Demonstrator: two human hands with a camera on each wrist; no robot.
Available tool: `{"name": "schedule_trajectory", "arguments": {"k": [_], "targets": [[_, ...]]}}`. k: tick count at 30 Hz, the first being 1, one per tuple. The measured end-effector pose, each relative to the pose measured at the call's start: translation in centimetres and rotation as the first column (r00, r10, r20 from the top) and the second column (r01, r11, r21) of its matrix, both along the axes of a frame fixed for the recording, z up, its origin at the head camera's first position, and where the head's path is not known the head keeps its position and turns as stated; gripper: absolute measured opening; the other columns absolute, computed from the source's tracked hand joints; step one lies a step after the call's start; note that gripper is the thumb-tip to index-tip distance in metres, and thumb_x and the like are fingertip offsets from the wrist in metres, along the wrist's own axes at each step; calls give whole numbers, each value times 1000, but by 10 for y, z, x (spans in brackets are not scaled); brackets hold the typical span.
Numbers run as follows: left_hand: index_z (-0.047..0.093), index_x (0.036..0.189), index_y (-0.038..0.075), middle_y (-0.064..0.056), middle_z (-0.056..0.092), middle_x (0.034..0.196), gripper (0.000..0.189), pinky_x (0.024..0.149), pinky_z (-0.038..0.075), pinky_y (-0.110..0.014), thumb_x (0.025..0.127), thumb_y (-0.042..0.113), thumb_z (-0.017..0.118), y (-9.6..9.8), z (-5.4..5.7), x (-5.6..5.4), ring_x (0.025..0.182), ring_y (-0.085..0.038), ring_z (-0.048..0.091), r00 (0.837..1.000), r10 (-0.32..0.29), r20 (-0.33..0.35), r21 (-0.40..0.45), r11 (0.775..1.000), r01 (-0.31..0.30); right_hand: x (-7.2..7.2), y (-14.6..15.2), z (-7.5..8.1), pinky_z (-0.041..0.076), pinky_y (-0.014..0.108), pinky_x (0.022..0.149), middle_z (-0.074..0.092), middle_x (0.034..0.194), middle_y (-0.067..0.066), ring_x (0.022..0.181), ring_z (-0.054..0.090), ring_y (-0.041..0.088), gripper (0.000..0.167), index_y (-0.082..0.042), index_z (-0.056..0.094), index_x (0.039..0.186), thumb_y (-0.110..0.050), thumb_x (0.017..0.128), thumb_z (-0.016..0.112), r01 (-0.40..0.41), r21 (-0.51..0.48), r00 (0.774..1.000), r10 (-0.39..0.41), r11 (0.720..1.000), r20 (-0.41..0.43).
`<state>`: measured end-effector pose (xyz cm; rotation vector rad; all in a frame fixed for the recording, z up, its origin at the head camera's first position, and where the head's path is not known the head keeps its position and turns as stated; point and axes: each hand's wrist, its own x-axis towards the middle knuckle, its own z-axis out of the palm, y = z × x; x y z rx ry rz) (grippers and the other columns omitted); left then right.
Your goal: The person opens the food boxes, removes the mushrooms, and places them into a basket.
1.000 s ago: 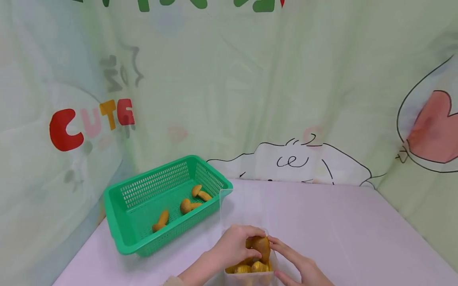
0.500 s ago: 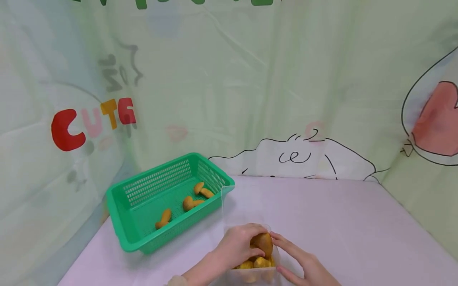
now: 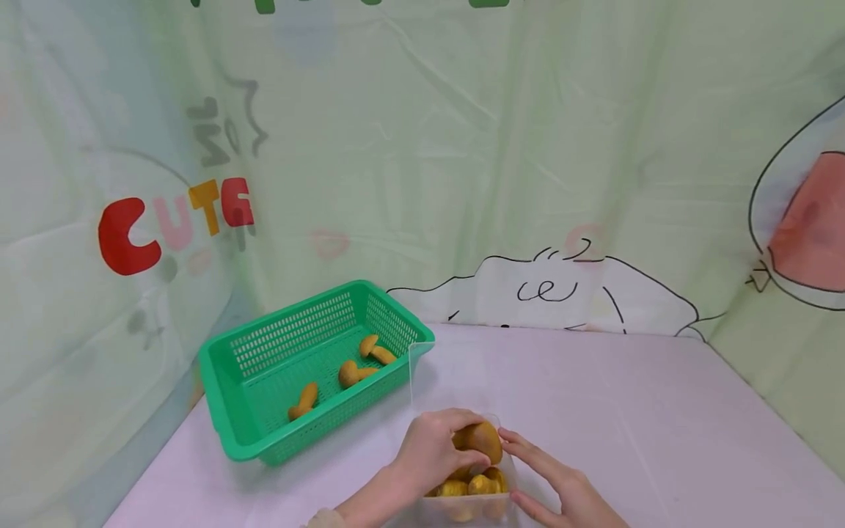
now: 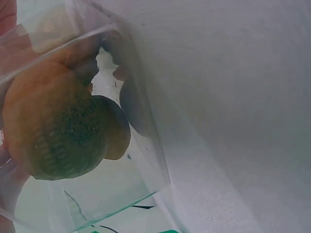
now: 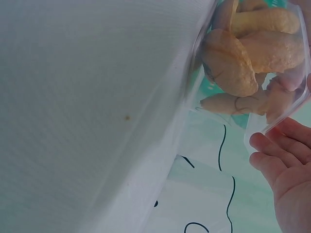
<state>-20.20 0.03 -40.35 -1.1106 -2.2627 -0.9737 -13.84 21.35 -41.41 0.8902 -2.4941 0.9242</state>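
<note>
My left hand [image 3: 432, 451] reaches over a clear plastic box [image 3: 467, 500] and grips a brown mushroom [image 3: 485, 441] between thumb and fingers at the box's opening. Below it, several yellow-brown mushrooms [image 3: 483, 484] lie inside. From the right, my right hand [image 3: 562, 485] touches the box wall with fairly straight fingertips. In the right wrist view, mushrooms [image 5: 231, 63] show through the box, with my right hand [image 5: 286, 165] at its edge. A large mushroom cap [image 4: 53, 131] fills part of the left wrist view behind clear plastic.
A green mesh basket [image 3: 264, 449] stands at the back left with three mushrooms in it, one of them a mushroom [image 3: 304, 401] near its front. The box's clear lid [image 3: 449, 378] stands raised behind it. A printed curtain [image 3: 422, 161] borders the pale table [image 3: 614, 411].
The mushroom in my left hand has shifted and tilted slightly at the box's opening, with more mushrooms showing below it. My right hand keeps its place at the box. The head view has moved slightly.
</note>
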Motion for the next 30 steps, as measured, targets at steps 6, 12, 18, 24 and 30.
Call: {"name": "schedule_trajectory", "arguments": {"k": [6,12,18,24,30], "targets": [[71,96,10,5,69,93,37,68,47,-8,64,27,82,-3,-1,1,81,0,62,1000,-13,14,67,998,12,2,-1,-2,52,32,82,46,138,4,119,47,12,58,-17,48,135,-19,83,71,-5,-9,1000,5,1000,-8],[72,95,7,2,69,91,37,69,48,-9,65,27,81,-6,1,0,79,-2,63,997,-61,44,139,989,54,1,-1,-5,51,31,82,46,137,6,120,47,13,59,-14,47,135,-15,82,72,-34,-24,998,33,999,-45],[72,92,4,-1,70,88,36,68,50,-12,62,22,84,-7,4,-3,76,-6,65,995,-96,-9,224,970,96,-2,0,-3,51,29,83,46,137,7,120,47,13,61,-12,47,135,-11,80,73,-57,-14,994,56,998,-90],[72,91,3,-3,70,87,34,67,53,-19,63,18,84,-12,12,-1,75,-7,65,991,-132,27,330,937,116,-3,0,0,50,27,84,47,136,7,119,48,13,61,-14,47,135,-13,80,73,-51,-1,995,51,999,-90],[72,97,5,-3,70,91,38,70,55,-31,61,12,84,-23,22,0,77,-14,67,965,-120,234,480,878,-7,-4,1,-2,47,21,87,47,136,7,119,47,11,61,-14,48,134,-13,79,74,-64,-3,993,64,998,-100]]}}
